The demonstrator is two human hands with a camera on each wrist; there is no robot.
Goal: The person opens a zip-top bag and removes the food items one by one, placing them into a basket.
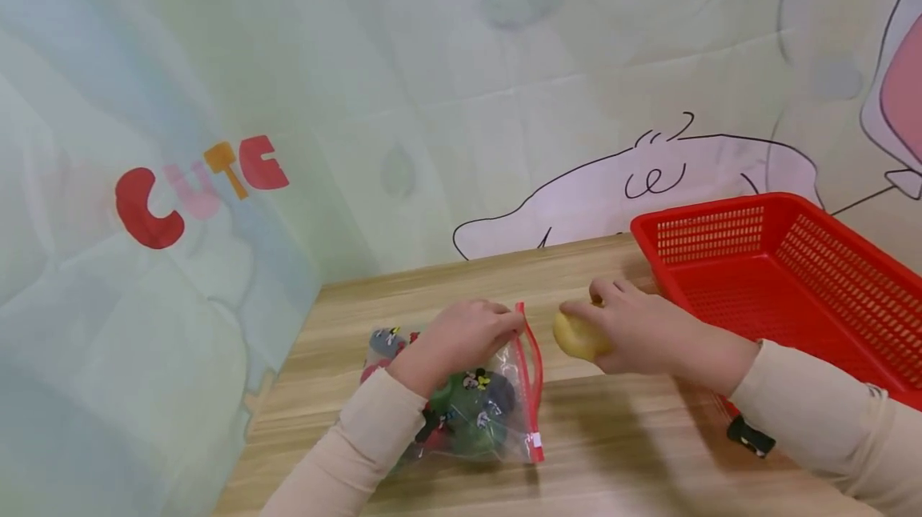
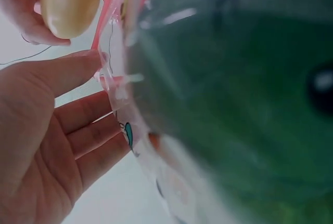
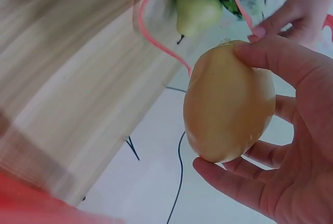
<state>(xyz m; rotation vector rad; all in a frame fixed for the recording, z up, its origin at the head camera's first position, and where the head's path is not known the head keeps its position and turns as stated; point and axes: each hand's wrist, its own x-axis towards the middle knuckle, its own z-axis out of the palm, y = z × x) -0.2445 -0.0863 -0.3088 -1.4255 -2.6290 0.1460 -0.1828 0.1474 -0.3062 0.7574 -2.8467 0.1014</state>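
A clear zip bag (image 1: 515,425) with a red closure edge and cartoon prints lies on the table, its mouth facing right and parted. My left hand (image 1: 464,333) pinches the bag's top rim between thumb and fingers. Inside it are green and dark items; the right wrist view shows a green pear (image 3: 197,13) just within the mouth. Just right of the opening, my right hand (image 1: 637,333) grips a smooth yellow oval fruit (image 3: 229,109), thumb on one side and fingers on the other. Its exact kind is unclear. The fruit is outside the bag, held above the table.
A red plastic basket (image 1: 666,261) with slotted sides stands on the right of the wooden table (image 1: 598,437). Beside its near edge lies a small dark object (image 1: 751,437), partly under the right sleeve. A printed cloth backdrop (image 1: 403,101) rises behind and to the left.
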